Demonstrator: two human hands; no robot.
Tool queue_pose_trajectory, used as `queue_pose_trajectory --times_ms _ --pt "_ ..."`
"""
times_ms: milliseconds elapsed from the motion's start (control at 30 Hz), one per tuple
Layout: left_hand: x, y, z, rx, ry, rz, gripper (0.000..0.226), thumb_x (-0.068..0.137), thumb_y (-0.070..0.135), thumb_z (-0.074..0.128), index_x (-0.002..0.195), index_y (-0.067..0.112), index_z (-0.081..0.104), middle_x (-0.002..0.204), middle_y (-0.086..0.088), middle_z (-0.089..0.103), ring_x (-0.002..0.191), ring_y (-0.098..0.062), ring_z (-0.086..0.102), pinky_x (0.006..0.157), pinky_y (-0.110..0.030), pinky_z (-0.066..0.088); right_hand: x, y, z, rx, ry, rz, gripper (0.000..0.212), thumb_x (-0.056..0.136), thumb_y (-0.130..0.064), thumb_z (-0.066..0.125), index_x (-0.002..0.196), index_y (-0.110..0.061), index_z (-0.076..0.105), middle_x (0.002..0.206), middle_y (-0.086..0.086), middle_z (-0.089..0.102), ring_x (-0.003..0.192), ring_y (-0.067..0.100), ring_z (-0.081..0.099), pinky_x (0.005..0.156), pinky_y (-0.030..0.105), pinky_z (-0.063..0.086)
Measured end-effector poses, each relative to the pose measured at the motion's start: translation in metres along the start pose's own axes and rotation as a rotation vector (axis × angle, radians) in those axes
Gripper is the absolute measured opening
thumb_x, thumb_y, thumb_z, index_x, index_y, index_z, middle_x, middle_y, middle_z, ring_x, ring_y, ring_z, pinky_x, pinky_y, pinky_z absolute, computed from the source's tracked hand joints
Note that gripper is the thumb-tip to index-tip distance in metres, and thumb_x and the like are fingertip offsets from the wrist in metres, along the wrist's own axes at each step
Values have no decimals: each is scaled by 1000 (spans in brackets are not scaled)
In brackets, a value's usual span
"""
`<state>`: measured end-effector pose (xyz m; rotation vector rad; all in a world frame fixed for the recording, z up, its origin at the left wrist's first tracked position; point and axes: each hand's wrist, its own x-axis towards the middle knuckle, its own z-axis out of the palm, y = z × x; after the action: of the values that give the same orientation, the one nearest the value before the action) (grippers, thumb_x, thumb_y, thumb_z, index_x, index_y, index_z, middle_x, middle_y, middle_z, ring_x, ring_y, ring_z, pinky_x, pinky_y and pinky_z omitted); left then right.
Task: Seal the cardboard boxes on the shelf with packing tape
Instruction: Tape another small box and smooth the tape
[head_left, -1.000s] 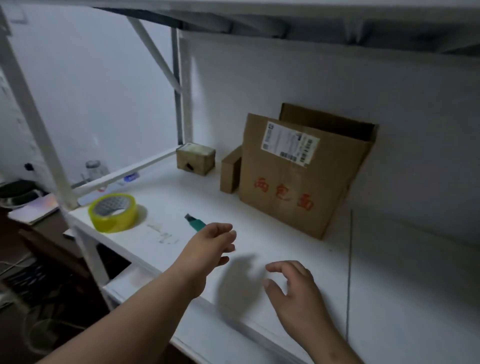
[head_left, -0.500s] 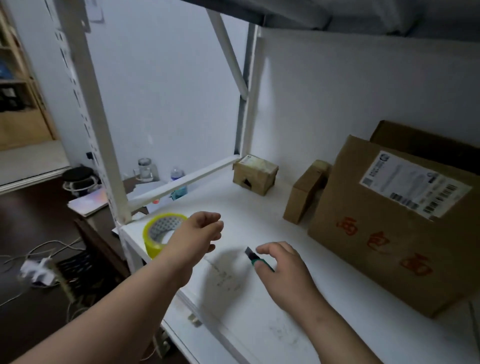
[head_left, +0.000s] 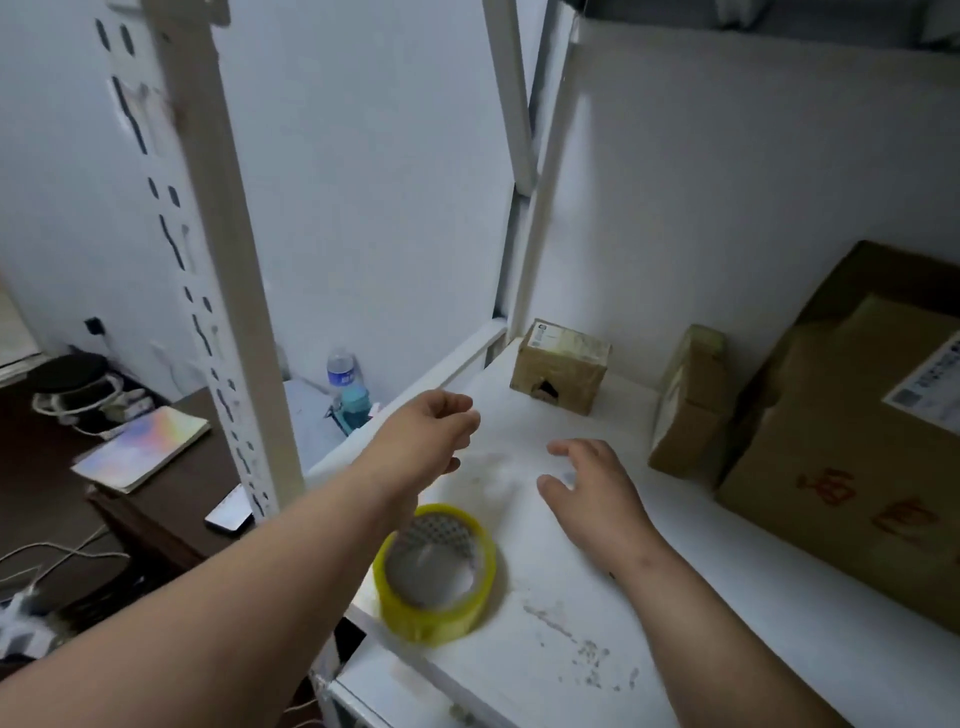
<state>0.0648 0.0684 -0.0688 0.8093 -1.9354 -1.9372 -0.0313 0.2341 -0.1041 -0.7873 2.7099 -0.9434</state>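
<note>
The large cardboard box runs off the right edge of the frame, its label cut off. The left forearm hides part of the yellow tape roll. The right hand possibly covers something small; motion blur leaves that unclear.

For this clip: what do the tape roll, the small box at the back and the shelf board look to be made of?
Tape roll: glossy translucent yellowish plastic film, the core showing through. Small box: brown cardboard, matte, with a torn hole in front and shiny tape over it. Shelf board: smooth white surface, scuffed grey; painted metal or laminate, cannot tell which.
</note>
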Motion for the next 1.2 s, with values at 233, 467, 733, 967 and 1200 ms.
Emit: queue_pose_trajectory --times_ms 233,467,733,967,1200 --pt "72 14 23 -14 -78 -119 41 97 19 56 137 19 50 129 -4 57 115 -20 56 99 -38 52 68 8 -21 88 79 235 52 90 -24 65 138 -14 49 140 8 46 122 24 51 93 31 46" --pt "129 19 57 184 -140 -41 53 95 9 43 147 17 40 145 -5 47 113 -19 54 102 -35 47 123 24 -36 210 105 354 68 91 -16 64 150 -11 30 147 13 42 124 30 49 85 32 43" --pt "148 32 71 160 -290 -43 25 92 6 51 111 14 64 85 1 63 65 -7 51 36 -7 35 150 26 -27 359 81 418 47 90 -4 54 134 -19 49 108 8 59 96 25 55 86 37 46" --pt "131 39 64 103 -185 58 30 84 3 47 103 20 63 110 -10 66 101 -29 65 91 -46 56 110 14 -32 497 262 326 27 89 -2 57 109 -20 61 95 -1 62 87 17 56 81 36 46" --pt "72 55 48 84 -251 164 55 79 14 43 127 34 61 130 2 55 114 -23 58 98 -39 53 22 -14 -32 821 513 335 34 92 0 58 116 -23 57 103 -2 64 99 16 59 98 38 46"
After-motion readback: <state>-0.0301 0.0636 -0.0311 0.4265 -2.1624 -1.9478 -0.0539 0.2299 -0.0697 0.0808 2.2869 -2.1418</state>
